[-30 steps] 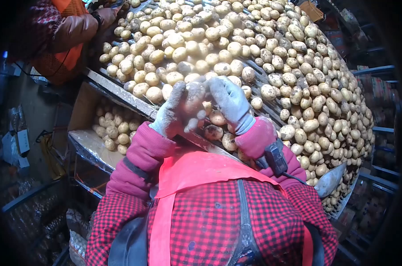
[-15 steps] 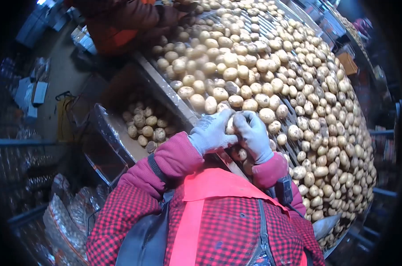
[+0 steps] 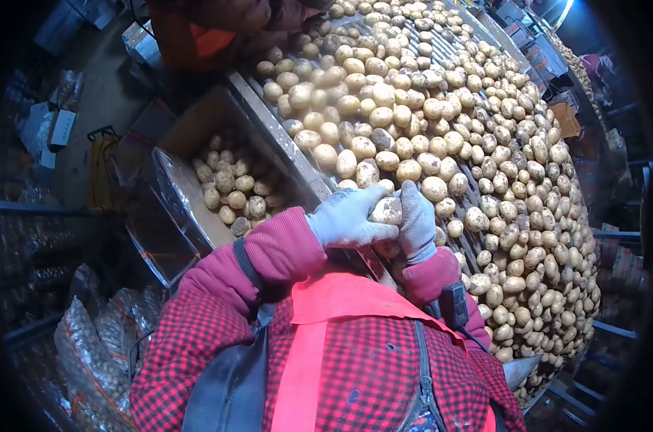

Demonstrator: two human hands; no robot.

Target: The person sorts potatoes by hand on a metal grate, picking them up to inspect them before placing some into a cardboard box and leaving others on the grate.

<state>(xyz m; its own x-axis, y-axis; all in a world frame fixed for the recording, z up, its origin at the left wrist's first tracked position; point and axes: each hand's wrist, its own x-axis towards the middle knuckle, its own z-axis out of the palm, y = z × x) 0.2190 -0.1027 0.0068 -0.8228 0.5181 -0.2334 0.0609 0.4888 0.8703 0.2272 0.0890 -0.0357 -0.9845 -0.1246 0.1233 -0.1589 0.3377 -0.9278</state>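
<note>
A pale potato (image 3: 387,211) with brown patches sits between my two gloved hands, at the near edge of the sorting table. My left hand (image 3: 349,217) grips it from the left, fingers over the top and thumb below. Against its right end is my right hand (image 3: 418,225), fingers curled, with part of the grip hidden. Just beyond my fingers lie more potatoes (image 3: 408,171) on the table's rollers. Under my hands another potato shows partly in shadow.
A metal rail (image 3: 287,140) edges the roller table on my left. Beside it stands a cardboard box (image 3: 175,189) with loose potatoes (image 3: 234,183) inside. Another person (image 3: 218,29) works at the far left end. Filled plastic bags (image 3: 88,353) stand at lower left.
The potato in my hands has turned and shows more of its patchy side. My right hand has shifted slightly. The camera view has moved a little, and the other person's arm has moved.
</note>
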